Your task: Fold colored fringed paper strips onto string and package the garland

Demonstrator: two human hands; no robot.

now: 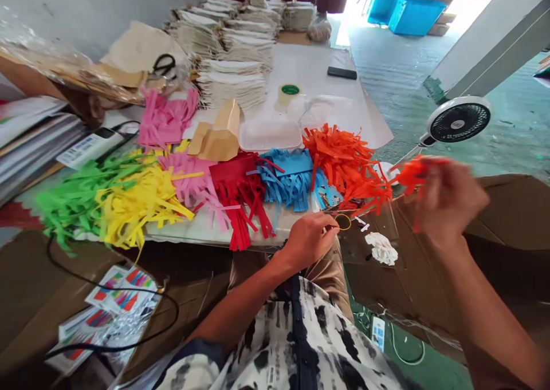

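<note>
Your right hand (447,207) is blurred, but its fingers curl narrowly around a small bunch of orange-red paper strips (415,175), just past the counter's front right corner and above a sheet of brown cardboard (511,218). Your left hand (308,241) rests at the front edge of the white-covered counter (344,109), its fingers drawn into a narrow pinch beside a thin gold ring (344,222); whether they grip the ring can't be told from this view.

Along that front edge, left to right, lie fringed paper bundles in green (81,198), yellow (137,204), pink (191,181), red (240,198), blue (283,178) and orange (344,164). A second pink fringed bundle (165,118) sits behind them. Toward the middle of the counter you have a folded kraft-paper packet (219,132), a white plastic tray (270,135) and a tape roll with a green core (290,95). Farther back are a black phone (341,73), black-handled scissors (163,66) and tall stacks of cream paper bundles (232,81). A small black-and-white desk fan (459,119) stands just off the right edge.
</note>
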